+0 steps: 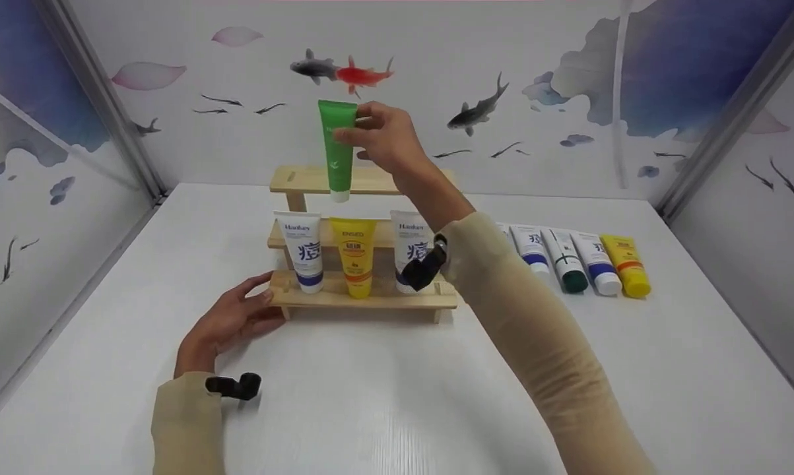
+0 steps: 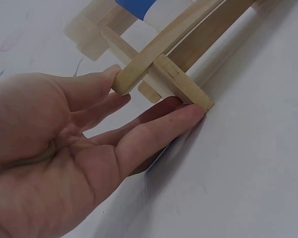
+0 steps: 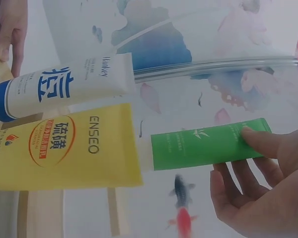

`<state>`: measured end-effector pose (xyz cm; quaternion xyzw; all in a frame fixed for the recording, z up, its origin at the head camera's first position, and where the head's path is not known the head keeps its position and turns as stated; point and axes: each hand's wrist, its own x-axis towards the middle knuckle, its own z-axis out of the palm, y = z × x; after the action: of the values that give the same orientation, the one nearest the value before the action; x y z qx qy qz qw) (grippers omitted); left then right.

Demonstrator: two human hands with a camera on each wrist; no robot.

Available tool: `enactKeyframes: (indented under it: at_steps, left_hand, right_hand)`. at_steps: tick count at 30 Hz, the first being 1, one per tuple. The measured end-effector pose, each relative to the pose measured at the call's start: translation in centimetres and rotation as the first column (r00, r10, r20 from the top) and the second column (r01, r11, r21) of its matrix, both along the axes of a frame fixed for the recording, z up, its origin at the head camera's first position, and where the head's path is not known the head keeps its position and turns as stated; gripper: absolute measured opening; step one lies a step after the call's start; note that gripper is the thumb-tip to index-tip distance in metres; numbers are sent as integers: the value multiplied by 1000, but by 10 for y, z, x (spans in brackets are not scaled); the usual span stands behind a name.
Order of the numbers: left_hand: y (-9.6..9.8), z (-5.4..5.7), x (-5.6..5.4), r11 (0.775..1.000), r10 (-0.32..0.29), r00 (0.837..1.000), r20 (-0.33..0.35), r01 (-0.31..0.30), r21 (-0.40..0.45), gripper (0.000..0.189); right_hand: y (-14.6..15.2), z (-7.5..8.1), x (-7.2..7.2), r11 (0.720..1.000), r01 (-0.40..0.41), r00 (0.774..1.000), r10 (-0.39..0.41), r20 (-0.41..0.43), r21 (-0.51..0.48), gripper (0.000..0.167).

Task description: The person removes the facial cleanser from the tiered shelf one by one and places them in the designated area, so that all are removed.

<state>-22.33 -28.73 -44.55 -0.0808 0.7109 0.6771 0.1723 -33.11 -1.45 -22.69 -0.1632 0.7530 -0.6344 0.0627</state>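
Note:
My right hand [image 1: 390,137] pinches a green squeeze tube [image 1: 338,148] near its flat end, with the white cap pointing down. The tube is in the air above the lower steps of a three-step wooden rack [image 1: 363,302]. My left hand [image 1: 237,318] holds the front left corner of the rack; in the left wrist view its thumb touches the plank's end and a fingertip the leg [image 2: 181,82]. On the bottom step stand a white tube [image 1: 302,247], a yellow tube [image 1: 354,254] and another white tube [image 1: 406,231], caps down. My right forearm partly hides the last.
Right of the rack, several tubes lie in a row on the white table [image 1: 344,389], among them a green-capped white tube [image 1: 563,260] and a yellow tube [image 1: 626,264] at the end. Printed wall panels [image 1: 535,39] enclose the back and sides.

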Motion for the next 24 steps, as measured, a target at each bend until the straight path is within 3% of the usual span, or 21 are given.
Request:
enactKeyframes:
  at_steps: [5, 9, 13, 19, 24]
  left_hand:
    - [0, 0, -1, 1000, 8, 1000, 5, -8, -21, 62]
    - [0, 0, -1, 1000, 9, 1000, 18, -8, -23, 64]
    - [-1, -1, 0, 1000, 5, 1000, 24, -4, -18, 66]
    - [1, -1, -1, 1000, 2, 1000, 6, -2, 19, 64]
    - [-1, -1, 0, 1000, -5, 1000, 1, 5, 9, 64]
  right_hand:
    - [25, 12, 8, 999, 21, 991, -25, -133, -35, 32]
    - [46, 18, 14, 999, 41, 963, -47, -266, -27, 33]
    - [65, 21, 17, 997, 70, 935, -70, -348, -13, 33]
    - [94, 17, 23, 986, 164, 900, -158, -406, -22, 38]
    - [119, 1, 26, 969, 230, 882, -246, -401, -90, 40]
